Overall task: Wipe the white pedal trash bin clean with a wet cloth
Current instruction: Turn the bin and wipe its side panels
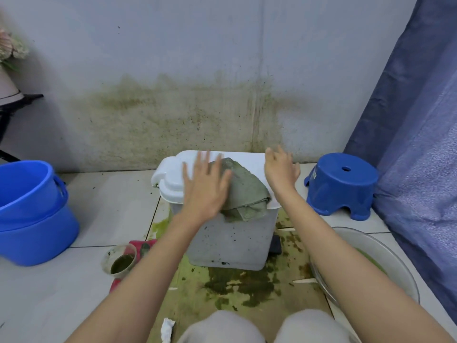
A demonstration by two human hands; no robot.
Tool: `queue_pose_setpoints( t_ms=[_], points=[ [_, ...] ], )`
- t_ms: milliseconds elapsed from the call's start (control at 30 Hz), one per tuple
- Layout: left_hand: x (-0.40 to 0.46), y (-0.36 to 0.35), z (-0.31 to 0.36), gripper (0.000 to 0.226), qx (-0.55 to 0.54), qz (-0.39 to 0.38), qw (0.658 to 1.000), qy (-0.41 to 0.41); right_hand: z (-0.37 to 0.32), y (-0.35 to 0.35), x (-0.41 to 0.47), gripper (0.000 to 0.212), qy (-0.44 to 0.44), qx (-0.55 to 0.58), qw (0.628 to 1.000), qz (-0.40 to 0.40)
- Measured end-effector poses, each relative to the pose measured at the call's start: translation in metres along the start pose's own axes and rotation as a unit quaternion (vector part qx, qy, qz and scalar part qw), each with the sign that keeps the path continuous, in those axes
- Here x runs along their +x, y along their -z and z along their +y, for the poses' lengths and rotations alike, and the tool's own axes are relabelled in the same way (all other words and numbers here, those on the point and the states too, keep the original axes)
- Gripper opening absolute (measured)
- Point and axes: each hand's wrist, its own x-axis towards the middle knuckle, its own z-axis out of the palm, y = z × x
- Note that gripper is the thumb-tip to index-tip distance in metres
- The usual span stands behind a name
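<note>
Standing at frame centre against the stained wall, the white pedal trash bin point(230, 241) has its lid down and its front face speckled dark. A green-grey cloth point(243, 191) lies bunched on the lid, drooping over the front edge toward 5 o'clock. The left hand point(206, 186) is spread wide and flat, fingers straight, covering the cloth's left part; the cloth spills out at 3 o'clock of that hand. The right hand point(280, 169) is at the lid's right edge, fingers relaxed and apart, gripping nothing; the cloth lies at 8 o'clock of it, close by. Green muck stains the floor tiles point(235, 285) at 6 o'clock of the bin. A blue stool point(342, 184) stands at 3 o'clock, blue buckets point(32, 214) at 9 o'clock.
</note>
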Motion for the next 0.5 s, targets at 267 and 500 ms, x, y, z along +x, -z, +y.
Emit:
queue_pose_setpoints(
  t_ms=[267,500],
  points=[
    [0.009,-0.044,0.015,0.073,0.132,-0.002,0.987,-0.086,0.024,-0.025,-0.025,0.028,0.228,0.016,0.972,0.051],
    [0.049,-0.057,-0.018,0.081,0.09,0.073,0.989,-0.087,0.031,-0.035,0.034,0.037,0.23,-0.154,0.961,0.022]
  ],
)
